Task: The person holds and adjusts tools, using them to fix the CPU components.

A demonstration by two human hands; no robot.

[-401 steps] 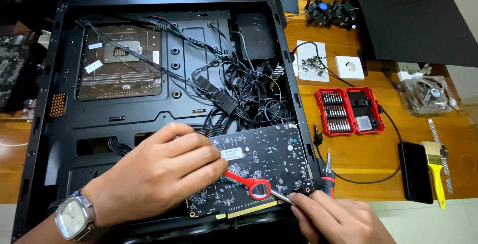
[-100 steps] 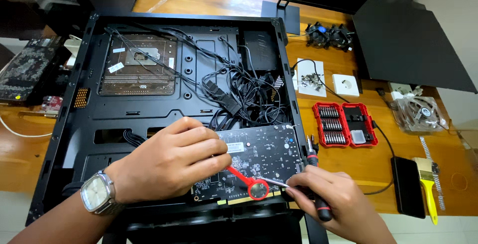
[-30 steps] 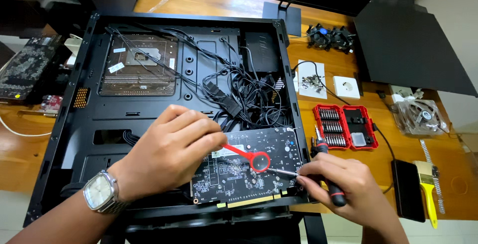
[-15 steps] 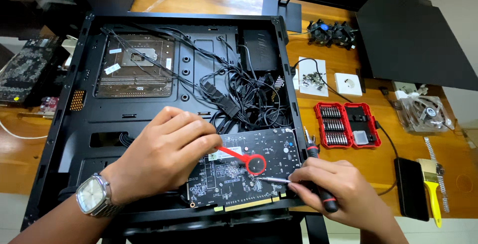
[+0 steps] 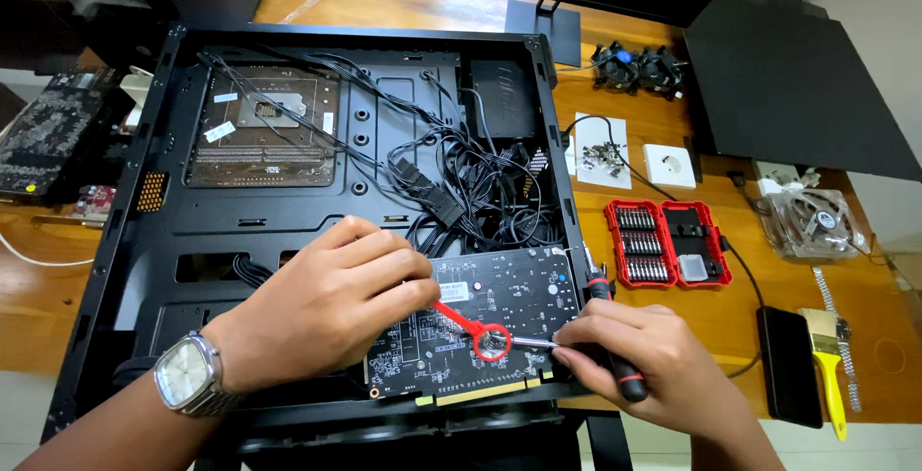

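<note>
Card (image 5: 480, 322) tilted slightly since before — left hand (image 5: 331, 313) clamps it steady; right hand (image 5: 643, 370) closed round screwdriver (image 5: 586, 337), tip at red bracket (image 5: 475, 332).

Black graphics card (image 5: 480, 332) flat in case, red-ringed tool (image 5: 471, 329) on it

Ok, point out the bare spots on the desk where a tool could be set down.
Bare wood lies between the red bit case and the black phone, and left of the computer case near the white cable. It is crowded by the screw sheet, fans, cooler and yellow brush.
</note>
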